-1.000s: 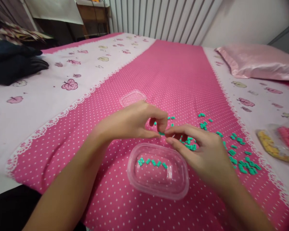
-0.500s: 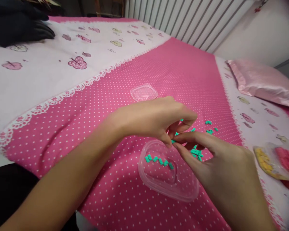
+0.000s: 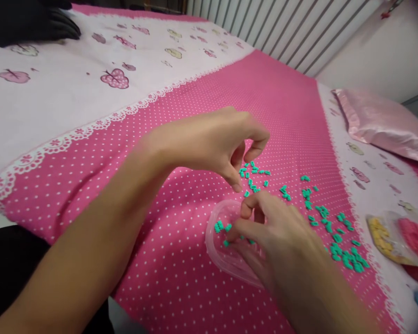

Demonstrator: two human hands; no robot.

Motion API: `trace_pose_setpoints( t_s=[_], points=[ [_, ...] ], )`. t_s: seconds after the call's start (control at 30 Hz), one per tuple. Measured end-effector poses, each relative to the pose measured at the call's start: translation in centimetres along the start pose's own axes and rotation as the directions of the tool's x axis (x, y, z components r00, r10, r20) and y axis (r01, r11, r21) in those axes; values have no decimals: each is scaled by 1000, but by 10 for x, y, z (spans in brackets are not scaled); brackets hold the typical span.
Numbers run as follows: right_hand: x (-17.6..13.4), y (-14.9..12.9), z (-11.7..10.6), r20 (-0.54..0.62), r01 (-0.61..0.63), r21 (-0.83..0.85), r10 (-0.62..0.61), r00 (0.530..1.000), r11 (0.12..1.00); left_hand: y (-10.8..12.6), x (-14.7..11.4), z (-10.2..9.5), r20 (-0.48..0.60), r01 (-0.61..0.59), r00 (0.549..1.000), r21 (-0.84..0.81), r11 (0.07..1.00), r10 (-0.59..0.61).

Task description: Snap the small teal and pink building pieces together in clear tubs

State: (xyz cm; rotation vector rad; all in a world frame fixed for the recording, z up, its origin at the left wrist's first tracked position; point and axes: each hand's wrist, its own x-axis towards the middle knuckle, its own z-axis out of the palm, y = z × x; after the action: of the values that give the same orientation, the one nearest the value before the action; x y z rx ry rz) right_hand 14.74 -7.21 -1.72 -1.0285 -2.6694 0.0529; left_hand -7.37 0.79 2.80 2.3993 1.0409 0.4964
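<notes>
Your left hand (image 3: 226, 139) hovered, thumb and fingers parted. Your right hand (image 3: 277, 236) pinched a green piece (image 3: 226, 243) over the clear tray (image 3: 211, 241), obscuring its right side; loose green blocks (image 3: 337, 238) lay beyond.

I see the hands part: half a second ago their fingertips met. The left hand (image 3: 226, 139) is now farther off, thumb and finger spread. The right hand (image 3: 278, 236) has come nearer, its fingertips carrying a green block (image 3: 226, 243) over the clear tray (image 3: 212, 236). More loose blocks (image 3: 351, 260) show at right.
</notes>
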Motion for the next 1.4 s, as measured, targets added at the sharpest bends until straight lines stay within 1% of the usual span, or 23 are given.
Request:
trace_pose_setpoints(
  t_s=[0.13, 0.2, 0.27, 0.33, 0.4, 0.5, 0.6, 0.63, 0.7, 0.8, 0.87, 0.9, 1.03, 1.13, 1.27, 1.4],
  points=[
    [5, 0, 12, 7, 40, -70, -40, 999, 997, -1, 4, 6, 7, -6, 1000, 24, 1000, 5],
    [7, -3, 14, -15, 52, -117, -55, 998, 992, -2, 4, 7, 5, -6, 1000, 30, 1000, 6],
    [8, -7, 16, -76, 31, -182, -45, 996, 983, -2, 4, 7, 9, -17, 1000, 44, 999, 16],
    [9, -12, 19, -146, -24, -241, -12, 989, 970, -3, 4, 7, 9, -37, 999, 57, 998, 37],
    [9, -16, 23, -180, -61, -279, 10, 984, 958, -3, 4, 6, -8, -66, 998, 65, 996, 67],
    [10, -18, 31, -220, -74, -285, 10, 975, 956, -4, 4, 7, -1, -80, 997, 72, 994, 80],
    [11, -16, 37, -311, -111, -261, 25, 950, 959, -4, 3, 7, 62, -42, 997, 88, 995, 36],
    [11, -15, 37, -326, -125, -257, 36, 945, 958, -4, 2, 7, 75, -27, 997, 95, 995, 20],
    [11, -14, 36, -304, -137, -255, 55, 951, 957, -4, 1, 6, 84, -17, 996, 89, 996, 9],
    [9, -13, 30, -179, -93, -249, 48, 983, 964, -3, -2, 4, 89, -14, 996, 60, 998, 9],
    [8, -12, 24, -104, -50, -241, 25, 994, 969, -1, -2, 3, 99, 8, 995, 59, 998, -14],
    [7, -11, 22, -86, -33, -243, 12, 996, 969, 0, -2, 3, 106, 21, 994, 60, 998, -28],
    [6, -6, 16, -43, 5, -261, -17, 999, 965, 2, -1, 3, 124, 51, 991, 69, 996, -59],
    [4, -5, 12, -6, 1, -264, -3, 1000, 964, 4, -2, 3, 119, 53, 991, 64, 997, -60],
    [4, -8, 7, -6, -12, -265, 11, 1000, 964, 2, -4, 3, 122, 39, 991, 74, 997, -47],
    [7, -10, 11, -9, -15, -302, 13, 1000, 953, -3, -3, 4, 120, 39, 991, 103, 994, -51]
  ],
)
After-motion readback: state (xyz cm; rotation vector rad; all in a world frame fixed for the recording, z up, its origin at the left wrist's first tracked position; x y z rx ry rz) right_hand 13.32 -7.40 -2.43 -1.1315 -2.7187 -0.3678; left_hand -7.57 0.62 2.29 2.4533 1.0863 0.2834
